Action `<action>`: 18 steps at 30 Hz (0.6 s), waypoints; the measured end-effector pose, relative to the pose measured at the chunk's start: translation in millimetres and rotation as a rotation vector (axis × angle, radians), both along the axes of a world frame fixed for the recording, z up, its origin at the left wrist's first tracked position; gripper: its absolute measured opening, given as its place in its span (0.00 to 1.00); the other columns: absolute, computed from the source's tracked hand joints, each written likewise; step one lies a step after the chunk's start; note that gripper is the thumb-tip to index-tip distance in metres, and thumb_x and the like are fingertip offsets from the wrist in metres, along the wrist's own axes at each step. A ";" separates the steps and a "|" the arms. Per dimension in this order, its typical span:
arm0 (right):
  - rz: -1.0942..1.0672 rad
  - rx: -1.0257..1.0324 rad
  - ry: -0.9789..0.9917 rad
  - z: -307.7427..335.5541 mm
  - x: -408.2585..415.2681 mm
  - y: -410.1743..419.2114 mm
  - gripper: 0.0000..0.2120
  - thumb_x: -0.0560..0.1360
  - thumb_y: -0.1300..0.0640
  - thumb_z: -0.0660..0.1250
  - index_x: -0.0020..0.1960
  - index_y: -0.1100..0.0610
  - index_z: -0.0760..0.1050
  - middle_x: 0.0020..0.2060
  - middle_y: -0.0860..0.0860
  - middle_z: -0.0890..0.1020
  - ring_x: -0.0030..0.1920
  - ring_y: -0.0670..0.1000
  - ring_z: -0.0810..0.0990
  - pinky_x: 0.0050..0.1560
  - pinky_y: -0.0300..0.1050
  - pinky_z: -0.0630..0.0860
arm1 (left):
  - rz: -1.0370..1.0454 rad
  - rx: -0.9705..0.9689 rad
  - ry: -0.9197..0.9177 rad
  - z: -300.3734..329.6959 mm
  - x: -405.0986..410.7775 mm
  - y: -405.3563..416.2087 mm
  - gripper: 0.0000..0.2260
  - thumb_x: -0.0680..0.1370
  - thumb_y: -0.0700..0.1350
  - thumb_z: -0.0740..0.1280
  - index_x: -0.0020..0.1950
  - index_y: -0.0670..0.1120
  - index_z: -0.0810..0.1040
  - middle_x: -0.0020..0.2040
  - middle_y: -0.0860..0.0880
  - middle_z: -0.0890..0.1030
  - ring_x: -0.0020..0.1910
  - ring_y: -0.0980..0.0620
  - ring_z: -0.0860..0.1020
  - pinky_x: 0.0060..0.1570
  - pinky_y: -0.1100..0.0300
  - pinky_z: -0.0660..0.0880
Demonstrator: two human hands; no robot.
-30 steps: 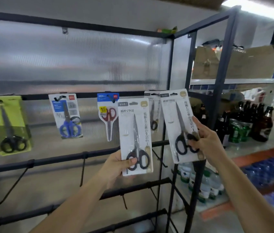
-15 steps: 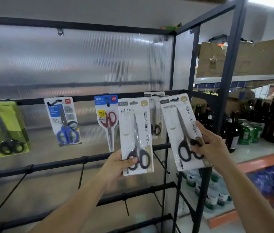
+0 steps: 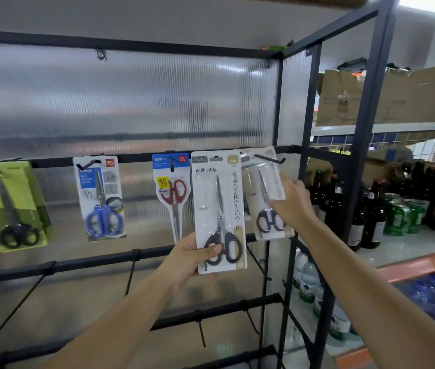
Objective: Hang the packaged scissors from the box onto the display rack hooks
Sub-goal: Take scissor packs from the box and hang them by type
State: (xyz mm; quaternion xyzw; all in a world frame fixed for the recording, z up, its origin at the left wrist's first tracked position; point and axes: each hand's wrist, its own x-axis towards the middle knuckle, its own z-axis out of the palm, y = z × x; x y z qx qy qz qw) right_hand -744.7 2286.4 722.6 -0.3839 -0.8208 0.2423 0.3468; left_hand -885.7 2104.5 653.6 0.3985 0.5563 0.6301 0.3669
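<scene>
Your left hand [image 3: 192,258] grips a white scissors pack [image 3: 219,211] by its lower edge, thumb across the black handles, holding it upright in front of the rack [image 3: 141,255]. At three o'clock from it, your right hand [image 3: 295,201] presses a second pack [image 3: 263,193] with straight fingers (it looks blurred), its top at a black hook [image 3: 269,159]. At nine o'clock, red scissors [image 3: 173,198], blue scissors [image 3: 101,198] and a green pack [image 3: 7,206] hang from the top bar.
</scene>
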 end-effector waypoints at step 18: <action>0.359 -0.158 0.488 -24.5 47.8 -36.7 0.45 0.71 0.77 0.62 0.67 0.30 0.57 0.65 0.39 0.69 0.48 0.47 0.82 0.40 0.43 0.81 | 0.293 -0.067 0.992 19.2 35.0 21.6 0.09 0.74 0.56 0.68 0.47 0.51 0.76 0.42 0.56 0.80 0.42 0.56 0.78 0.44 0.62 0.76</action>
